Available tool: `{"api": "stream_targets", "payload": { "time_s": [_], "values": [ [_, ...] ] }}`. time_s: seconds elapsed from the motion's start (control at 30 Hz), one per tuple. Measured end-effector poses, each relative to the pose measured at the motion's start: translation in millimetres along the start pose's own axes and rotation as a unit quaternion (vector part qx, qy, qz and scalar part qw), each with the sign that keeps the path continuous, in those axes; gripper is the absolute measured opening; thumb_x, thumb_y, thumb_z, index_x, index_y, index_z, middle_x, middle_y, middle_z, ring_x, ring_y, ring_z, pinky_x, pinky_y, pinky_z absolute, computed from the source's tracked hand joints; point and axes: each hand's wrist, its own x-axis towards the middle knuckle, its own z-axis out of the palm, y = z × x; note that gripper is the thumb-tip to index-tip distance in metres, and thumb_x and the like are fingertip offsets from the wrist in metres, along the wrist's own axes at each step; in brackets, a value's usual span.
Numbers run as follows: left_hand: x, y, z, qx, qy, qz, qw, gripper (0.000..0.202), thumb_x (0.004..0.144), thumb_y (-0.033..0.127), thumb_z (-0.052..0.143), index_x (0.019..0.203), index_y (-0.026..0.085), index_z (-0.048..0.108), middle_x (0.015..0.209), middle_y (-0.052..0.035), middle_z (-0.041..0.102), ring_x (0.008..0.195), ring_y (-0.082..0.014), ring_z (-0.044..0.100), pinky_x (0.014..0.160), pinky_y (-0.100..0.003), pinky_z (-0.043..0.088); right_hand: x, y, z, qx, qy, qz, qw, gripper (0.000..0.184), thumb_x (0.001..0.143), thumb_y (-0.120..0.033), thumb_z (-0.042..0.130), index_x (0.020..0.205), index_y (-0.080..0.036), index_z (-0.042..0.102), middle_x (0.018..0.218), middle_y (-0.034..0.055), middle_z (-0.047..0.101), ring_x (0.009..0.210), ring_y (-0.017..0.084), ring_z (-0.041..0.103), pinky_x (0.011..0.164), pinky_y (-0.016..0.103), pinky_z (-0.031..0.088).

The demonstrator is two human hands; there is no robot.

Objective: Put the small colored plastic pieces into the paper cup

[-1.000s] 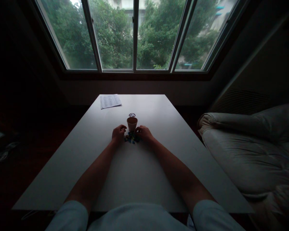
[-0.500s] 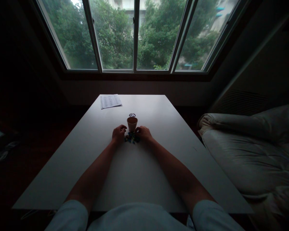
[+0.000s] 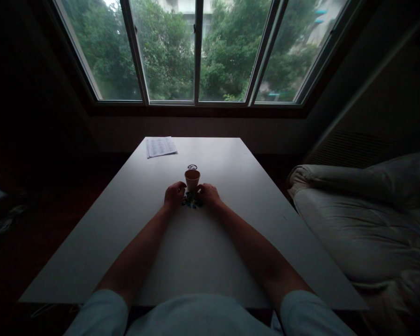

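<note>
A paper cup (image 3: pixel 192 182) stands upright on the white table, its dark inside visible from above. Just in front of it lies a small pile of mixed dark, blue, green and yellowish pieces (image 3: pixel 192 200), too small to name. On the left of cup and pile, my left hand (image 3: pixel 174 194) has its fingers curled closed, their tips close to the cup. My right hand (image 3: pixel 209 192) is curled in a pinch at the cup's lower right, beside the pile. Whatever either hand's fingertips hold is too small and dark to make out.
Behind the cup lies a dark ring-shaped item (image 3: pixel 192 166). Printed sheets (image 3: pixel 161 146) rest at the far left corner of the white table (image 3: pixel 196 261). A light padded sofa (image 3: pixel 346 224) stands to the right; a window (image 3: pixel 196 56) is beyond the table.
My left hand has shifted slightly right, towards the cup, and its fingers look more curled. The right hand and the cup stay almost in place.
</note>
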Motion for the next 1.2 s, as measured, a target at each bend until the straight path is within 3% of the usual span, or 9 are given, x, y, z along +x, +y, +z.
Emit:
{"api": "stream_targets", "payload": {
  "time_s": [0.1,0.23,0.43,0.6,1.2],
  "values": [
    [-3.5,8.8,0.6,0.035,-0.005,0.045,0.998,0.025,0.090,0.027,0.051,0.105,0.023,0.071,0.102,-0.0065,0.073,0.091,-0.0191,0.065,0.081,-0.027,0.045,-0.2,0.6,2.4,0.005,0.010,0.006,1.000,0.015,0.082,-0.031,0.069,0.095,-0.028,0.076,0.091,0.0032,0.069,0.087,0.018,0.060,0.079,0.027,0.041],
    [-5.1,11.6,0.6,0.085,-0.060,0.059,0.993,0.027,0.091,0.037,0.053,0.107,0.025,0.071,0.090,-0.0066,0.072,0.083,-0.0199,0.066,0.077,-0.028,0.045,-0.3,1.5,3.7,0.026,0.030,0.009,0.999,0.013,0.083,-0.029,0.068,0.093,-0.025,0.075,0.093,0.0041,0.068,0.090,0.017,0.060,0.082,0.027,0.042],
    [-6.1,8.7,-1.4,0.094,-0.118,0.090,0.985,0.035,0.088,0.036,0.057,0.119,0.024,0.069,0.090,-0.0098,0.072,0.084,-0.0250,0.068,0.077,-0.034,0.047,0.2,3.3,3.6,0.073,0.056,0.002,0.996,0.011,0.082,-0.022,0.064,0.089,-0.021,0.073,0.091,0.0042,0.069,0.084,0.015,0.061,0.079,0.026,0.044],
    [-6.8,10.2,-2.1,0.078,-0.125,0.085,0.985,0.036,0.086,0.031,0.058,0.120,0.025,0.069,0.093,-0.0108,0.073,0.088,-0.0268,0.068,0.081,-0.036,0.047,-0.2,5.0,4.0,0.111,0.070,0.020,0.991,0.013,0.082,-0.024,0.062,0.091,-0.021,0.071,0.088,0.0024,0.071,0.079,0.014,0.063,0.074,0.024,0.045],
    [-7.9,9.3,1.0,0.115,-0.109,0.045,0.986,0.033,0.085,0.041,0.060,0.116,0.030,0.068,0.101,-0.0088,0.073,0.090,-0.0265,0.068,0.079,-0.032,0.045,-4.5,-0.1,-2.1,0.162,0.111,0.018,0.980,0.019,0.077,-0.021,0.053,0.090,-0.021,0.065,0.081,0.0010,0.068,0.073,0.015,0.059,0.072,0.025,0.047]
  ]
}}
